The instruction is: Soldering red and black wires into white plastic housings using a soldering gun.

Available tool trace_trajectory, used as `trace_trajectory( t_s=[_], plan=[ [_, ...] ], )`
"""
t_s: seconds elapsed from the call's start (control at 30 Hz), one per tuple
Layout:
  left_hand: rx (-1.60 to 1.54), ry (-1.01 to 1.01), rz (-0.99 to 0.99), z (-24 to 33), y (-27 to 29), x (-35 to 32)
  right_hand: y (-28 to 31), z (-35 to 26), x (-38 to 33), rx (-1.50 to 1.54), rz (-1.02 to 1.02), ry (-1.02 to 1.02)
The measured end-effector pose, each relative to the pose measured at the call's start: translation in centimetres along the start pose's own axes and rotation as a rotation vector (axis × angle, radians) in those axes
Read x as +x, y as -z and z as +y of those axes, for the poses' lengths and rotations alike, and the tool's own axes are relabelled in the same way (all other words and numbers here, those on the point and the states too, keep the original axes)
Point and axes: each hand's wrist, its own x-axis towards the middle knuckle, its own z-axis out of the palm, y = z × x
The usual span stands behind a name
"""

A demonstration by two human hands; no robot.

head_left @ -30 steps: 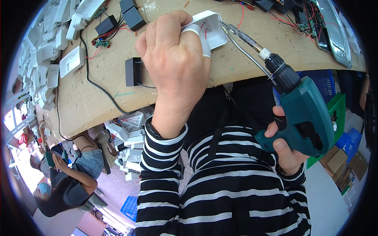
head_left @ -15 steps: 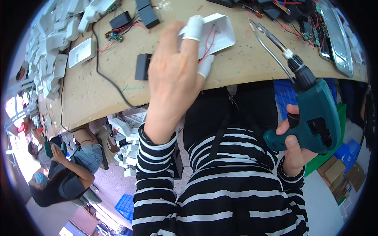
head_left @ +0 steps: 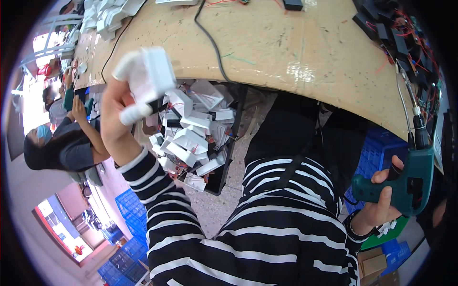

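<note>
Raised at the left, beyond the table's near edge, my left hand grips a white plastic housing, somewhat blurred by motion. White covers sit on its thumb and a fingertip. A small dark piece shows by the thumb, partly hidden. Beside and below this hand is a black bin filled with similar white housings, some with red wires. At the right, my right hand is wrapped around the handle of a green soldering gun. Its metal tip and thin feed tube point away from me, above the table's right part.
The brown-topped table carries a dark cable, a black block and heaped white housings. Black blocks with red wires lie at the far right. A blue crate stands below; another person works at the left.
My left hand has moved from the tabletop leftward to beside the bin, now holding the white housing. The view has turned left. My right hand still grips the soldering gun.
</note>
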Motion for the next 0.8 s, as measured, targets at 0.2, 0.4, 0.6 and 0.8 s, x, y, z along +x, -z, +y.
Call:
trace_trajectory(
  t_s=[0.2, 0.4, 0.6, 0.8],
  plan=[
    [0.873, 0.242, -0.087, -7.2, 0.1, -5.5, -0.4, 0.0, 0.1, 0.016, -0.028, -0.003],
    [0.589, 0.323, 0.014, -11.6, 1.2, -8.3, -0.5, -0.4, 0.2, 0.003, -0.052, 0.025],
    [0.557, 0.291, -0.004, -10.3, 2.4, -7.8, -0.1, -0.5, -0.2, 0.007, -0.05, -0.021],
    [0.685, 0.051, 0.264, -2.9, 0.3, 1.5, 0.2, -0.2, 0.1, 0.096, -0.034, -0.048]
  ],
)
